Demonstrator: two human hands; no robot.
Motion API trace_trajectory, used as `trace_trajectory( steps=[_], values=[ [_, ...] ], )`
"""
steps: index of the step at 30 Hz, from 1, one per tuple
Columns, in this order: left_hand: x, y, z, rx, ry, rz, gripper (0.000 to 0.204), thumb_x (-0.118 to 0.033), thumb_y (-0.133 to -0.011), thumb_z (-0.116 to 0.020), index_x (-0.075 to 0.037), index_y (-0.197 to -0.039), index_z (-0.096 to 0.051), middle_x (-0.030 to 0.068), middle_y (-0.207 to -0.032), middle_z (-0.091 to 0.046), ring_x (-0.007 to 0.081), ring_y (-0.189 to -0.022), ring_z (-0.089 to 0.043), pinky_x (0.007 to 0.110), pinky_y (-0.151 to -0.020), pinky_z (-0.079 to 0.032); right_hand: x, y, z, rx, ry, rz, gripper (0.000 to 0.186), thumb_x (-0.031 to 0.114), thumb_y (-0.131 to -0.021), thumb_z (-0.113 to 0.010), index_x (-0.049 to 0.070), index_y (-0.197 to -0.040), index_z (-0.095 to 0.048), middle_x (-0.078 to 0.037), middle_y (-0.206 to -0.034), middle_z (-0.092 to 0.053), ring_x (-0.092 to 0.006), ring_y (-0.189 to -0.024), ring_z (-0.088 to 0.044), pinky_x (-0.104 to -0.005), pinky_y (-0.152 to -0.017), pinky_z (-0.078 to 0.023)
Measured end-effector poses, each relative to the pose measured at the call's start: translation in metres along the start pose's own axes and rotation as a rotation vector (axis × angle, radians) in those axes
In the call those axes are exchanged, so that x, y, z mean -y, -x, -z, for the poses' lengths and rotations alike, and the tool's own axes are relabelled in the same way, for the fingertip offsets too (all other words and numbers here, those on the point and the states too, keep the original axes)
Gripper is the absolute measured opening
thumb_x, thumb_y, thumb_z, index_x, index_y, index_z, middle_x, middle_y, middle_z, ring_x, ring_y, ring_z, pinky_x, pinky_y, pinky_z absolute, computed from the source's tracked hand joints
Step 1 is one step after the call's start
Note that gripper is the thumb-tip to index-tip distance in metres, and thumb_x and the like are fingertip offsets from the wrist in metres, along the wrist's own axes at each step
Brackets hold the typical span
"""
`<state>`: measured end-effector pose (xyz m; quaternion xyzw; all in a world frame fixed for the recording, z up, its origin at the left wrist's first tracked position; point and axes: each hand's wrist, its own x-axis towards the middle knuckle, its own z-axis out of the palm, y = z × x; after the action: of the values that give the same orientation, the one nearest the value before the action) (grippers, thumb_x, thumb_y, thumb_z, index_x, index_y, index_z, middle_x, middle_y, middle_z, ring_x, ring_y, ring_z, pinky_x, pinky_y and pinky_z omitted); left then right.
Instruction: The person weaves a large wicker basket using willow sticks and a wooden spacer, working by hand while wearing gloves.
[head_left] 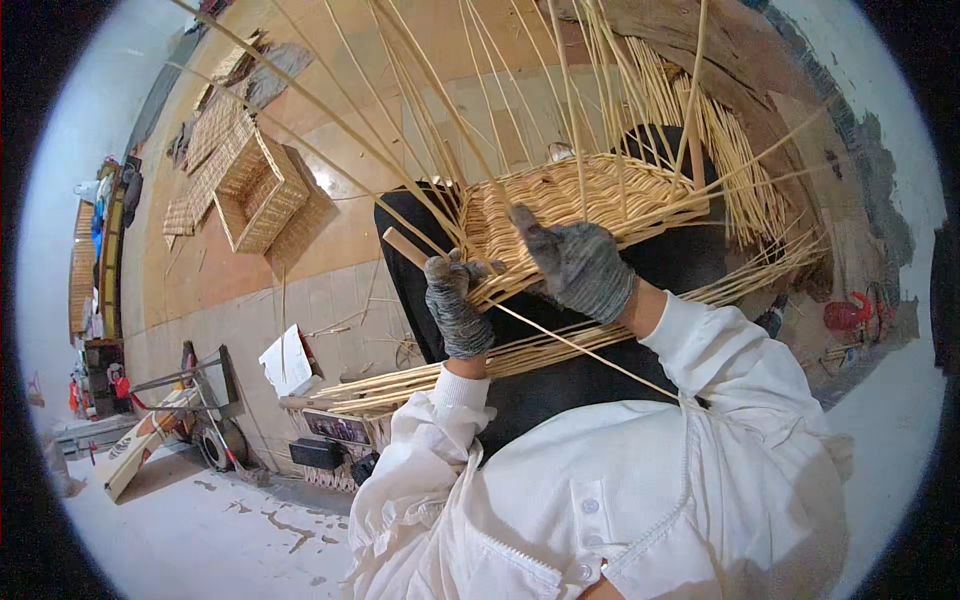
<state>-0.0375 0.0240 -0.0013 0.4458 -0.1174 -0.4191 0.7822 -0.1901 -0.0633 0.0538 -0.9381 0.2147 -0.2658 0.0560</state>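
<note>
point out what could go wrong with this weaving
The long canes fan out around the part-woven basket and could snag or whip back. The basket seems to sit on the lap, so it might shift if the left hand, gripping its near edge, or the right hand beside it slackens. The loose strand trailing to the white top could catch on it.

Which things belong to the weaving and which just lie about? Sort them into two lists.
Job in hand:
woven piece
left hand and right hand, both gloved
cane bundle below it, probably

Apparently just lying about:
open woven box
white flat item
wheeled cart
red object
</note>
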Motion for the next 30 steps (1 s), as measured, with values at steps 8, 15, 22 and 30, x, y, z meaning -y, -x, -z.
trace_trajectory(
  steps=[8,15,22,30],
  values=[
    [-0.008,0.011,-0.018,-0.016,0.078,-0.077,0.03,-0.036,-0.091,-0.051,-0.013,-0.072,-0.044,-0.0027,-0.058,-0.041,0.0126,-0.058,-0.045,0.03,-0.061,-0.043,0.009,-0.031,0.014,0.65,0.072,-0.24,0.089,0.016,-0.069,-0.065,-0.005,-0.138,-0.014,-0.021,-0.086,-0.058,-0.0314,-0.078,-0.059,-0.0405,-0.071,-0.047],
    [-0.046,0.016,-0.014,0.184,-0.782,-0.416,0.034,-0.026,-0.091,-0.052,0.003,-0.109,-0.053,0.0109,-0.102,-0.057,0.0176,-0.088,-0.055,0.031,-0.082,-0.044,-0.001,-0.029,0.022,0.477,-0.101,-0.187,0.102,0.025,-0.066,-0.072,-0.001,-0.14,-0.008,-0.024,-0.145,-0.014,-0.0335,-0.134,-0.02,-0.0384,-0.108,-0.024],
    [-0.024,0.005,-0.067,0.461,-1.499,-0.424,0.024,-0.009,-0.085,-0.053,0.0,-0.108,-0.054,0.0141,-0.091,-0.063,0.0251,-0.082,-0.062,0.037,-0.07,-0.047,-0.026,-0.013,0.011,0.189,-0.461,-0.045,0.073,0.008,-0.073,-0.056,-0.001,-0.137,-0.023,-0.022,-0.14,-0.028,-0.0329,-0.13,-0.028,-0.0378,-0.109,-0.021],
    [-0.02,0.004,-0.066,0.411,-0.732,0.025,0.009,-0.002,-0.088,-0.052,0.001,-0.094,-0.058,0.0074,-0.088,-0.064,0.0139,-0.084,-0.061,0.024,-0.074,-0.046,-0.013,0.05,0.067,0.314,-1.537,-1.264,0.026,0.022,-0.081,-0.064,0.001,-0.095,-0.06,-0.012,-0.083,-0.066,-0.0224,-0.068,-0.066,-0.0308,-0.056,-0.054]
  ],
)
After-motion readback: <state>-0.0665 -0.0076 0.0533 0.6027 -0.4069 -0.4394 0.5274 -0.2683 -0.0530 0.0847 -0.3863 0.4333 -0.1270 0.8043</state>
